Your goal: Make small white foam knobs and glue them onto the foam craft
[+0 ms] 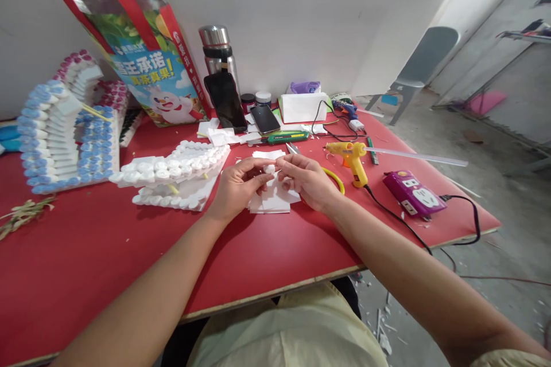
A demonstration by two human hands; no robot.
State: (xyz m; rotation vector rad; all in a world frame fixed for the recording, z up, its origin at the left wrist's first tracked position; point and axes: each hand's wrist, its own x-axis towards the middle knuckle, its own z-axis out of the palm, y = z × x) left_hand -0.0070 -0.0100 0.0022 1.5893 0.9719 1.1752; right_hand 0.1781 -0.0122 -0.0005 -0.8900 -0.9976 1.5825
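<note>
Between the fingertips of my two hands is a small white rolled piece [269,169], seemingly of paper. My left hand [239,183] pinches it from the left, thumb and forefinger closed. From the other side my right hand [307,180] grips it, fingers bent; they partly hide it. Underneath lies a stack of white paper pieces [275,200]. Scissors with a yellow handle [336,179] lie partly covered by my right hand. Left of my left hand stands a white structure [159,171] built from rows of small white rolls.
A yellow glue gun [355,163] and a purple power strip [414,194] with cords lie at right. Behind are a green cutter knife [287,137], phone [224,100], steel flask [217,49] and shopping bag [155,69]. A blue-and-white structure [64,132] stands left.
</note>
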